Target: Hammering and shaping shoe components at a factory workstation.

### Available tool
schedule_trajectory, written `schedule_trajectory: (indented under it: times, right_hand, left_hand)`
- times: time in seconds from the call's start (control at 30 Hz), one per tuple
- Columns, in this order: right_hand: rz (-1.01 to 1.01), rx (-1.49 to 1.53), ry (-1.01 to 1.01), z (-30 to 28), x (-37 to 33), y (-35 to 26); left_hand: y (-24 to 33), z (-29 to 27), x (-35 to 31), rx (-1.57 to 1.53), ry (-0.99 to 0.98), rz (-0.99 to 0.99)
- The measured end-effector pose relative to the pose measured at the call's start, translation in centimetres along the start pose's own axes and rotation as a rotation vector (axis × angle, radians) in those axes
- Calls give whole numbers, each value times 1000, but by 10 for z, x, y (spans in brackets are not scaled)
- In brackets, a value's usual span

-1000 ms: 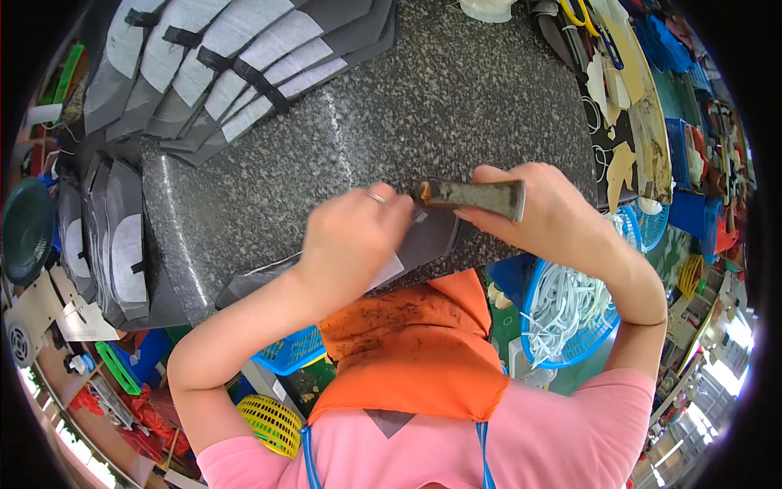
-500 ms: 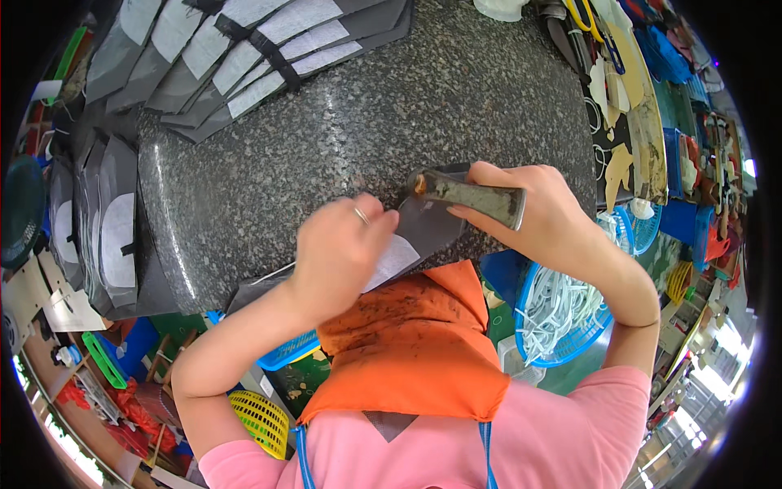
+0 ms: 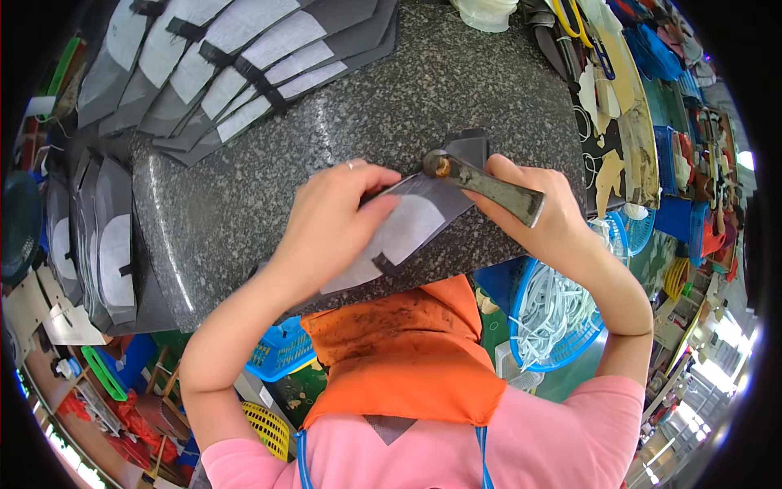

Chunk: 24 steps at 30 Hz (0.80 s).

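Observation:
On the speckled stone worktop (image 3: 383, 106) lies a dark grey sheet piece with a white patch (image 3: 415, 220), slanting towards my apron. My left hand (image 3: 330, 212) has its thumb and fingers closed on the far left edge of this piece. In my right hand (image 3: 546, 196) is a metal hammer (image 3: 493, 189), its rounded end over the piece's upper part and its flared end by my knuckles. The hammer's handle is hidden by my hand. A dark tip of the piece shows beyond the hammer.
Overlapping grey pieces with white patches (image 3: 244, 49) fan out at the far left; more (image 3: 114, 236) hang at the left edge. A blue basket of pale strips (image 3: 554, 314) stands below at right. Yellow-handled scissors (image 3: 570, 20) lie far right, near a white container (image 3: 485, 12).
The piece has moved up onto the worktop, showing more of its white patch. My left hand has shifted up and its fingers now lie along the edge. The hammer has moved slightly right.

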State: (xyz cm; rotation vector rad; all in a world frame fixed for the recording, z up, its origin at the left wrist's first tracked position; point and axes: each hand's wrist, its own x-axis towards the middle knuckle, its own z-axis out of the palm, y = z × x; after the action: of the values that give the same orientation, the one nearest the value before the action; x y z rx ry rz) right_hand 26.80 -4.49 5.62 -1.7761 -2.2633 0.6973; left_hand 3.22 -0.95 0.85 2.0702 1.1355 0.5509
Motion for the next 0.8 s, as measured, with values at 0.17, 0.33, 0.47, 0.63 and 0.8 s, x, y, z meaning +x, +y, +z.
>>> schedule_trajectory:
  times: [0.17, 0.33, 0.47, 0.63, 0.8]
  right_hand:
    - [-35, 45, -2, -8, 5, -3]
    - [-104, -198, -143, 7, 10, -6]
    - [-167, -110, -85, 8, 9, -6]
    - [-98, 53, -94, 3, 9, -9]
    - [34, 71, 35, -10, 13, -5]
  left_hand:
    - [2, 6, -14, 501, -1, 381]
    - [-5, 0, -14, 270, 6, 188]
    - [-15, -1, -25, 104, 35, 167]
    - [-5, 6, -3, 499, 98, 471]
    - [-8, 11, 24, 467, 98, 536]
